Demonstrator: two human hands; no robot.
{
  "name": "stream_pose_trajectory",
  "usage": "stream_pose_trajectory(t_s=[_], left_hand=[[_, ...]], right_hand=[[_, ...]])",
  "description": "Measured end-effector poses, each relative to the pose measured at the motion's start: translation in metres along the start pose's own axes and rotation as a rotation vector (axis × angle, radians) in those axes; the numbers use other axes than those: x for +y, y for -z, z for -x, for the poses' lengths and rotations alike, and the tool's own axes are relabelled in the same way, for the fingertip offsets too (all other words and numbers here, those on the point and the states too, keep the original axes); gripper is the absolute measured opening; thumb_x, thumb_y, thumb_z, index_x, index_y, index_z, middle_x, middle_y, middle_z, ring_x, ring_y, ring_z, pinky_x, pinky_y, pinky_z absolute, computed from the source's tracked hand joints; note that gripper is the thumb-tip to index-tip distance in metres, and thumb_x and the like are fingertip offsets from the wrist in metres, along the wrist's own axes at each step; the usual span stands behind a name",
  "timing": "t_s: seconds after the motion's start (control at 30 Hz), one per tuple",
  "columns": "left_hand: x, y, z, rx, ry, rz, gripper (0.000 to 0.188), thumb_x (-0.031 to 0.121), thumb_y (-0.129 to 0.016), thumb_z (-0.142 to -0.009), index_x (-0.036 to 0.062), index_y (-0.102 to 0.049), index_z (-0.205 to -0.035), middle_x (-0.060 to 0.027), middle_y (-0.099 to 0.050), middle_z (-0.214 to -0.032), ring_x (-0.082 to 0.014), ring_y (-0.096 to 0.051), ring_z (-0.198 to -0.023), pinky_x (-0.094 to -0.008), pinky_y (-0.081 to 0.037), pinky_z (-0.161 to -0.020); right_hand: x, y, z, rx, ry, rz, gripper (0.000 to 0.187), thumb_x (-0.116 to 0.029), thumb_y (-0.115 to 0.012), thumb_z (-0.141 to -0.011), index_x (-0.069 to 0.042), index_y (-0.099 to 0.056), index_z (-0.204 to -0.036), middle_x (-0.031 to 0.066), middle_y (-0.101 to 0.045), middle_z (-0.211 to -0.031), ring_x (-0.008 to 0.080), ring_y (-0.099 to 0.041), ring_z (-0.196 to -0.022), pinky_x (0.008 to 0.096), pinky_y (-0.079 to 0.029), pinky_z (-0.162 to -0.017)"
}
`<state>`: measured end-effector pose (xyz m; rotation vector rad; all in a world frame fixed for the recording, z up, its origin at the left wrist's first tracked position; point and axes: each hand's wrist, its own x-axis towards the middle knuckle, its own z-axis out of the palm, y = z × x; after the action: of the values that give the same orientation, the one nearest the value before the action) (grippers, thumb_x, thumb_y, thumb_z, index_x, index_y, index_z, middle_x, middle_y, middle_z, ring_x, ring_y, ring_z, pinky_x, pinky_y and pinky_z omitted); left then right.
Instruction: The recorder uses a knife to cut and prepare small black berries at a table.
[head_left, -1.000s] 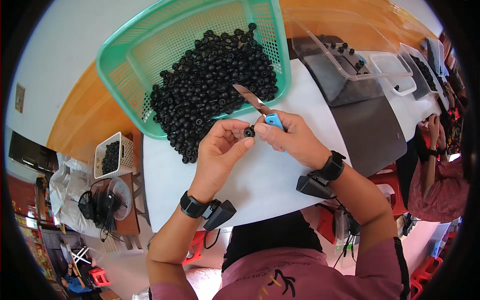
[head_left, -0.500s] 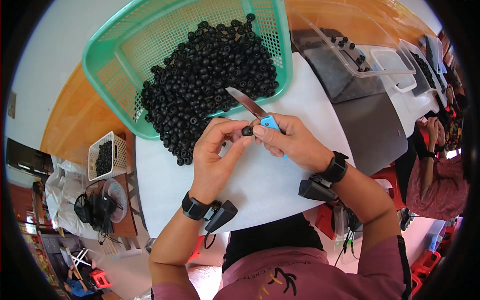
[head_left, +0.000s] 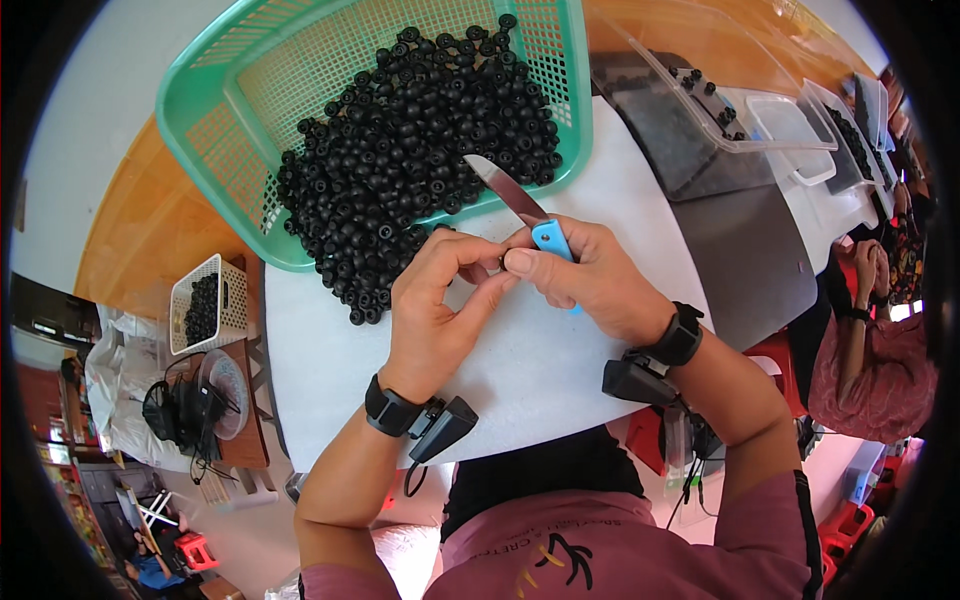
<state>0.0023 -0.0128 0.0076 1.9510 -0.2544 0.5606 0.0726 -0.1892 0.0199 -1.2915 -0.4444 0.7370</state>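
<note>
My right hand [head_left: 585, 268] is closed round the blue handle of a knife [head_left: 552, 240], whose blade points up and left toward the basket. Between my fingertips, where both hands meet, a small black round part [head_left: 504, 262] shows only in part. The thumb and fingers of my left hand [head_left: 440, 300] pinch it, and my right thumb lies against it. Beyond my hands a green plastic basket [head_left: 578, 150] stands tilted toward me. A heap of small black round parts with holes [head_left: 420, 140] fills it and spills over its near edge onto the white table top [head_left: 500, 390].
A clear plastic box [head_left: 740, 146] with a few black parts stands at the right, on a dark board [head_left: 745, 250]. At the left is a white basket [head_left: 232, 305] of black parts. Another person's hands [head_left: 868, 265] are at the far right.
My hands have drawn closer together, so the black part is now mostly covered by my fingers. The knife has shifted slightly right, still in my right hand.
</note>
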Motion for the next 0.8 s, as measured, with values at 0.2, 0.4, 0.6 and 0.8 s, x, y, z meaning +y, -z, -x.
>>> stream_pose_trajectory(t_s=[0.2, 0.4, 0.6, 0.8], left_hand=[[-0.003, 0.000, 0.000, 0.003, -0.060, 0.001, 0.022, -0.002, -0.074, -0.078, 0.0015, -0.065, -0.098, -0.0063, -0.062, -0.089, -0.0150, -0.059, -0.075, -0.0257, -0.048, -0.067], [-0.003, -0.006, 0.004, 0.050, 0.104, 0.222, 0.024, -0.002, -0.073, -0.079, 0.0012, -0.067, -0.102, -0.0051, -0.061, -0.092, -0.0129, -0.058, -0.079, -0.0244, -0.048, -0.070], [-0.001, -0.003, 0.003, -0.020, 0.077, 0.168, 0.028, 0.000, -0.072, -0.081, 0.0017, -0.068, -0.108, -0.0048, -0.061, -0.094, -0.0122, -0.057, -0.081, -0.0250, -0.048, -0.072], [-0.003, -0.001, 0.006, -0.035, 0.124, 0.220, 0.027, 0.001, -0.071, -0.082, 0.0015, -0.067, -0.109, -0.0050, -0.061, -0.097, -0.0123, -0.056, -0.085, -0.0254, -0.047, -0.076]], right_hand=[[0.010, 0.005, -0.001, 0.000, -0.014, -0.115, 0.025, -0.029, -0.064, -0.094, -0.005, -0.065, -0.098, -0.0075, -0.046, -0.065, 0.0018, -0.036, -0.054, 0.0198, -0.026, -0.049], [0.008, 0.004, -0.001, 0.002, 0.002, -0.116, 0.025, -0.029, -0.064, -0.094, -0.004, -0.064, -0.097, -0.0080, -0.044, -0.064, 0.0016, -0.036, -0.054, 0.0200, -0.026, -0.048], [0.002, 0.003, 0.001, -0.011, 0.012, -0.083, 0.023, -0.028, -0.065, -0.093, -0.005, -0.063, -0.096, -0.0073, -0.047, -0.069, 0.0015, -0.036, -0.056, 0.0199, -0.027, -0.049], [0.007, 0.006, 0.000, -0.014, -0.010, -0.121, 0.023, -0.027, -0.065, -0.093, -0.005, -0.063, -0.097, -0.0064, -0.047, -0.070, 0.0020, -0.036, -0.057, 0.0200, -0.027, -0.050]])
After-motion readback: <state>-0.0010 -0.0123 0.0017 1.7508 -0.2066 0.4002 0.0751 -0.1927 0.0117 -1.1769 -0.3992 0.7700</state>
